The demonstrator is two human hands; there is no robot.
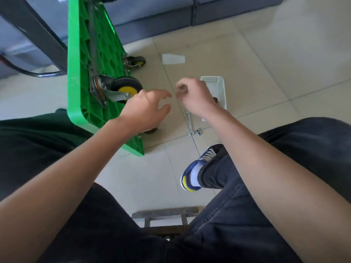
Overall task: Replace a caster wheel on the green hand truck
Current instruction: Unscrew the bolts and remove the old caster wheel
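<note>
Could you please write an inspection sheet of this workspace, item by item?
Surface: pale tiled floor.
Job's things: green hand truck tipped on its edge, underside showing; yellow-hubbed caster mounted; a further caster behind; wrench and two nuts on the floor.
Clutter: white basket; white paper.
Grippers: left hand with fingers spread, holding nothing; right hand curled, contents too blurred to tell.
Cables: nothing seen.
Surroundings: grey cabinets; wooden stool under the person; blue shoe.
</note>
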